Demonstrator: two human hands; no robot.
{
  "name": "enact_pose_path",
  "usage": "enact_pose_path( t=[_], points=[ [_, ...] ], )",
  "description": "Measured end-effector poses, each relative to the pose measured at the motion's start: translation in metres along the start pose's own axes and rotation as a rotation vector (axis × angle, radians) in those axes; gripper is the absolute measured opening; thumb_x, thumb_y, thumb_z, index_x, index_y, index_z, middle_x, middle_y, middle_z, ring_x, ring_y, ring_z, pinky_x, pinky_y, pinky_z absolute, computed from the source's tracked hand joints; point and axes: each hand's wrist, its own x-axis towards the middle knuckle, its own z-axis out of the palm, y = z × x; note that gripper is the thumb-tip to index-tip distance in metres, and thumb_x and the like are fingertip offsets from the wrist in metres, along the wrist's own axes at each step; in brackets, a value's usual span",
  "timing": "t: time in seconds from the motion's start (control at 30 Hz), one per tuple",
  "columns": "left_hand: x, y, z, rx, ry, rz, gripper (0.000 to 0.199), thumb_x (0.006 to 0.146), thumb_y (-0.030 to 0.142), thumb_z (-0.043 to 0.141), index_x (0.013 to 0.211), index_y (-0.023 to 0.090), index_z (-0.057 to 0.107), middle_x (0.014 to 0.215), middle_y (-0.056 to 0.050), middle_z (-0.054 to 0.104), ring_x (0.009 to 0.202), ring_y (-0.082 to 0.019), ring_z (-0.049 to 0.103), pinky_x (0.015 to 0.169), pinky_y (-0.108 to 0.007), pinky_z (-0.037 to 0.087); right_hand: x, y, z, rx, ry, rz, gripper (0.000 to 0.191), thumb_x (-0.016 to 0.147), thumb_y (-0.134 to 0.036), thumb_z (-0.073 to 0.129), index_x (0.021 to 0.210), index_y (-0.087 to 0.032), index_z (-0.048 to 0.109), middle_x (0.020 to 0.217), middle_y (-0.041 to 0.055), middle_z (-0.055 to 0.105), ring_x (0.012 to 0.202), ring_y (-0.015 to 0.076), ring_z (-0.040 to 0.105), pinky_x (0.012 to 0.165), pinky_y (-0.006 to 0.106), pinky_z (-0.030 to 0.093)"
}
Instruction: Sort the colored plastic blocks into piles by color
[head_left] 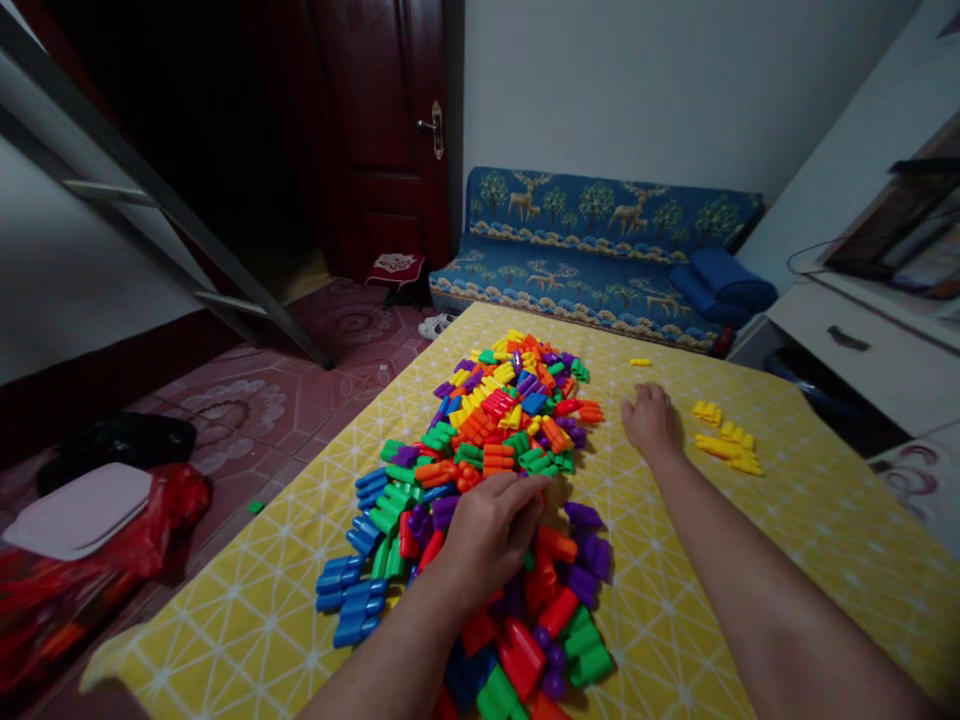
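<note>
A long heap of plastic building blocks (495, 402) in red, orange, yellow, green, blue and purple runs down the table. My left hand (499, 530) is over the near half of the heap, its fingers bent down among the blocks. Its fingertips are hidden, so what they grip cannot be made out. To the right of the heap, my right hand (651, 415) is palm down at the tablecloth, fingers loosely apart, with no block visible in it. Several yellow blocks (724, 450) lie apart to its right, and a single yellow block (640, 362) lies beyond it.
A yellow patterned cloth (262, 610) covers the table. Behind it stands a blue sofa (570, 265); a white cabinet (855, 335) is at the right. A metal ladder (180, 215) leans at the left. A green block (256, 507) and red bags (161, 520) are on the floor.
</note>
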Motion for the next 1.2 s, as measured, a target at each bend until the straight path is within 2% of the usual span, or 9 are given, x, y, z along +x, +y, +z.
enact_pose_path(
  t=[0.23,0.37,0.47,0.53,0.6,0.67,0.8,1.03,1.2],
  points=[
    [-0.002,-0.001,-0.001,-0.016,-0.057,-0.06,0.028,0.094,0.019,0.05,0.12,0.022,0.061,0.094,-0.008,0.068,0.084,-0.017,0.065,0.071,-0.026,0.053,0.038,-0.003,0.028,0.032,-0.014,0.112,0.041,0.089,-0.024,0.042,0.123,-0.007,0.055,0.124,0.0258,0.054,0.109,0.0308,0.053,0.09,0.043,0.04],
    [-0.001,0.001,-0.004,0.004,-0.056,-0.074,0.028,0.092,0.017,0.054,0.118,0.023,0.063,0.099,-0.006,0.07,0.09,-0.016,0.067,0.077,-0.025,0.056,0.055,0.002,0.041,0.028,-0.004,0.19,0.049,0.088,-0.025,0.047,0.134,-0.008,0.048,0.144,0.025,0.039,0.124,0.0318,0.044,0.094,0.048,0.038],
    [0.001,0.003,-0.005,0.062,-0.068,-0.101,0.026,0.09,0.017,0.058,0.114,0.024,0.066,0.097,-0.004,0.072,0.088,-0.016,0.069,0.075,-0.024,0.057,0.072,0.012,0.056,-0.067,-0.108,0.169,0.063,0.094,-0.032,0.016,0.129,0.012,0.046,0.15,0.0351,0.015,0.133,0.0366,0.032,0.089,0.049,0.035],
    [0.002,0.004,-0.006,0.104,-0.072,-0.106,0.026,0.089,0.018,0.058,0.113,0.025,0.067,0.098,-0.003,0.072,0.087,-0.016,0.07,0.075,-0.025,0.058,0.082,0.019,0.064,-0.101,-0.175,0.108,0.08,0.087,-0.028,-0.006,0.117,0.026,0.044,0.145,0.041,0.009,0.135,0.0413,0.025,0.084,0.052,0.033],
    [0.002,0.005,-0.006,0.137,-0.077,-0.106,0.026,0.089,0.02,0.058,0.113,0.026,0.067,0.099,-0.004,0.073,0.087,-0.018,0.07,0.074,-0.028,0.06,0.089,0.025,0.068,-0.051,-0.222,0.072,0.077,0.088,-0.028,-0.004,0.114,0.024,0.047,0.145,0.0385,0.015,0.135,0.0407,0.025,0.087,0.052,0.032],
    [0.001,0.004,-0.007,0.16,-0.075,-0.096,0.027,0.088,0.021,0.059,0.113,0.027,0.067,0.099,-0.004,0.073,0.087,-0.019,0.071,0.074,-0.03,0.061,0.094,0.027,0.068,0.065,-0.229,0.08,0.058,0.096,-0.03,0.019,0.118,0.01,0.054,0.146,0.0277,0.03,0.132,0.0353,0.034,0.094,0.05,0.031],
    [0.001,0.0,-0.007,0.181,-0.06,-0.068,0.028,0.087,0.024,0.062,0.114,0.028,0.067,0.099,-0.003,0.074,0.086,-0.02,0.071,0.074,-0.031,0.062,0.09,0.024,0.058,0.226,-0.145,0.138,0.026,0.096,-0.02,0.042,0.109,-0.009,0.062,0.125,0.0138,0.053,0.121,0.0299,0.044,0.098,0.049,0.034],
    [-0.001,-0.006,-0.005,0.15,-0.027,-0.041,0.023,0.087,0.025,0.061,0.108,0.024,0.07,0.099,-0.004,0.074,0.087,-0.019,0.072,0.074,-0.028,0.06,0.031,0.011,0.013,0.09,-0.167,0.055,0.021,0.094,-0.019,0.045,0.105,-0.016,0.063,0.113,0.0137,0.057,0.108,0.0281,0.044,0.09,0.04,0.036],
    [0.002,-0.005,-0.003,0.107,-0.017,-0.008,0.021,0.088,0.023,0.06,0.107,0.022,0.07,0.099,-0.005,0.074,0.088,-0.018,0.071,0.075,-0.027,0.059,-0.016,0.045,-0.028,-0.149,-0.193,-0.01,0.026,0.093,-0.014,0.041,0.105,-0.014,0.064,0.11,0.0156,0.061,0.108,0.0285,0.045,0.093,0.043,0.031]
  ],
)
